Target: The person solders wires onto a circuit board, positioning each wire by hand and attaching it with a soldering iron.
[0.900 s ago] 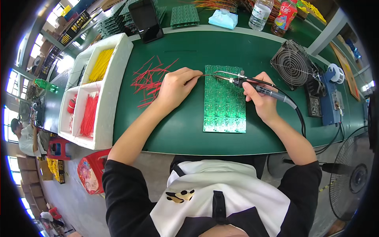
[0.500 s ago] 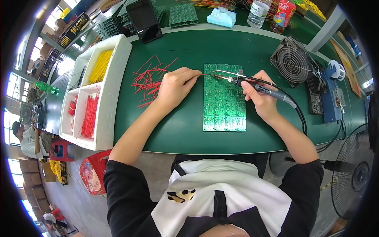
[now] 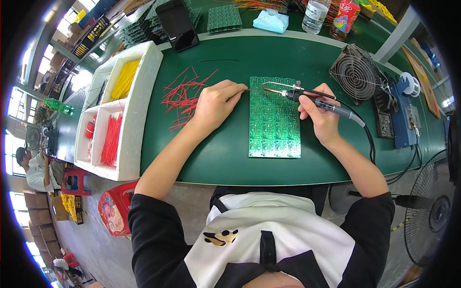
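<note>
A green panel of circuit boards [image 3: 274, 129] lies flat on the green bench in front of me. My left hand [image 3: 218, 103] is closed in a pinch at the panel's upper left edge, holding a thin red wire [image 3: 250, 89] that reaches onto the panel. In my right hand [image 3: 321, 113] is a soldering iron [image 3: 331, 106] with a thin metal feed tube above its tip. The tip is over the panel's upper part, close to the wire's end; whether it touches cannot be made out. Loose red wires [image 3: 185, 98] are scattered left of my left hand.
A white foam box [image 3: 150, 72] with yellow and red wires stands at left. Behind are a black phone [image 3: 176, 26], stacked boards [image 3: 224, 19], a blue-white packet [image 3: 270, 21] and two bottles [image 3: 315, 17]. At right are a square fan [image 3: 354, 74] and a blue solder-spool stand [image 3: 403, 113].
The soldering iron and my right hand have shifted slightly right, drawing the tip back a little from the wire. My left hand keeps its pinch at the panel edge.
</note>
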A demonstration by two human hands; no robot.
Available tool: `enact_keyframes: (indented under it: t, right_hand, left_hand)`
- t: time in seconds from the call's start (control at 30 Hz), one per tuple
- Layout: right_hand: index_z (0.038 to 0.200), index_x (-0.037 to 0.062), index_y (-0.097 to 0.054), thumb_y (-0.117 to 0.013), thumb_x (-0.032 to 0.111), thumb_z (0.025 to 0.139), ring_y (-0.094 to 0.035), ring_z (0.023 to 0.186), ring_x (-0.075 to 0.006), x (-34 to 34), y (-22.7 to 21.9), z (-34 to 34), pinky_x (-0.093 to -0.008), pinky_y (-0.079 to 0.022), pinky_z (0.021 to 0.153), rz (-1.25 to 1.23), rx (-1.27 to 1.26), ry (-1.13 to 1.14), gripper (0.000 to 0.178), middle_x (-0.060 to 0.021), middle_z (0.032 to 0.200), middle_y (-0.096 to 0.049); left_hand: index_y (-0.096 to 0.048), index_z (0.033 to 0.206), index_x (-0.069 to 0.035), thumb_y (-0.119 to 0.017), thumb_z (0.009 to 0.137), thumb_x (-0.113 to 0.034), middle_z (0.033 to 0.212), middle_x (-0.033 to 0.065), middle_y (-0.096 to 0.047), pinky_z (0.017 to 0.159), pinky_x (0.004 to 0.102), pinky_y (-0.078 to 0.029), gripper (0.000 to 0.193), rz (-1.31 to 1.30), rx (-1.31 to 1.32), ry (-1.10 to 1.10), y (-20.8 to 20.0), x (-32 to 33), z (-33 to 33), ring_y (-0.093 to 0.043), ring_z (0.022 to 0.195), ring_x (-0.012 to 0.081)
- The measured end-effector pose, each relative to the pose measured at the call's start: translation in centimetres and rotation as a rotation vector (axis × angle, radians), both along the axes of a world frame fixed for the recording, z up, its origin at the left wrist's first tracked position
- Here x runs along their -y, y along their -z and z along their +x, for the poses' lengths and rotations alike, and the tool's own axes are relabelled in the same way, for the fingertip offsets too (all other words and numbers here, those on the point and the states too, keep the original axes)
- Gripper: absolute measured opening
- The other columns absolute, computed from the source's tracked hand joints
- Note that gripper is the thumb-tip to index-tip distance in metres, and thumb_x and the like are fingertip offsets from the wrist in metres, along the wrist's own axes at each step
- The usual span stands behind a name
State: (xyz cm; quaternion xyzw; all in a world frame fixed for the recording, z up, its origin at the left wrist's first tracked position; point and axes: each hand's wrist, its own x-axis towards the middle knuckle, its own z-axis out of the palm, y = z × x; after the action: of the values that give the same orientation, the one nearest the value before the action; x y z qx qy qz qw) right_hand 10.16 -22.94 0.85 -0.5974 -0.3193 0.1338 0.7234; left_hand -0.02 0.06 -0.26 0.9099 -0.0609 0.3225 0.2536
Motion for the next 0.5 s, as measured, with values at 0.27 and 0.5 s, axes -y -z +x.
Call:
enact_keyframes:
  t: [0.27,0.5]
  right_hand:
    - [0.08,0.0048,-0.047,-0.066,0.009,0.083,-0.053,0.056,-0.0066,0.04,0.11,0.13,-0.0197,-0.043,0.049,-0.036,-0.004,-0.031,0.02,-0.0042,0.068,-0.056]
    - [0.08,0.0046,-0.047,-0.065,0.009,0.083,-0.052,0.056,-0.0064,0.1,0.07,0.04,-0.0196,-0.043,0.049,-0.053,0.004,-0.022,0.019,-0.0041,0.068,-0.056]
  left_hand:
    - [-0.067,0.085,-0.004,-0.064,0.074,-0.002,0.076,0.0077,-0.063,0.054,0.0313,-0.049,0.011,0.001,0.04,-0.008,0.12,0.02,0.19,-0.06,0.06,0.0238]
    - [-0.067,0.089,-0.002,-0.062,0.076,0.003,0.078,0.0095,-0.064,0.055,0.0289,-0.049,0.015,0.003,0.001,-0.007,0.04,0.05,0.02,-0.062,0.063,0.021]
